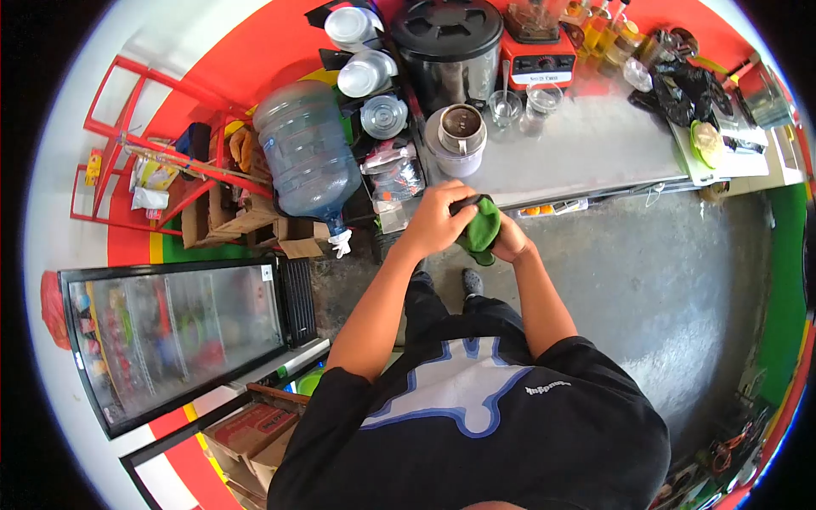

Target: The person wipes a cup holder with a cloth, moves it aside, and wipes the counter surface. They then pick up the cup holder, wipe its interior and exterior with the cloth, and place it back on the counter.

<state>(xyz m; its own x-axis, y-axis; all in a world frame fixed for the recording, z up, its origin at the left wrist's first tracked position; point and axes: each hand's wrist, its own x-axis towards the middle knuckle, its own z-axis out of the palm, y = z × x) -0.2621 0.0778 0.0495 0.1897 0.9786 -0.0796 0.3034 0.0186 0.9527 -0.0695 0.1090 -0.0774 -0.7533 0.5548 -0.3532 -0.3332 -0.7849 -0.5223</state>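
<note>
Two bare hands meet at one green-and-black cloth (484,224), just off the near edge of the bench (599,140). The left hand (444,218) pinches its dark upper part between thumb and fingers; the right hand (512,240) touches its other side, but its fingertips are hidden, so how its grip closes cannot be told.

On the bench are one lidded metal pot (450,82), one red blender base (538,65) and two clear glasses, the left glass (505,109) with a spoon (506,75) upright in it, the right glass (542,100) beside it. One metal cup (461,122) of dark contents sits atop one whitish tub (459,158). Three stacks of clear round plastic ware (366,75) line the left side.

The benchtop is smooth, greyish and softly shiny; the floor (586,255) is scuffed grey concrete. Left stand one ribbed, bluish translucent water jug (306,153), neck down, a tubular red metal rack (136,110) and one glass-fronted fridge (183,331). Red paint covers much of the wall (229,47).
</note>
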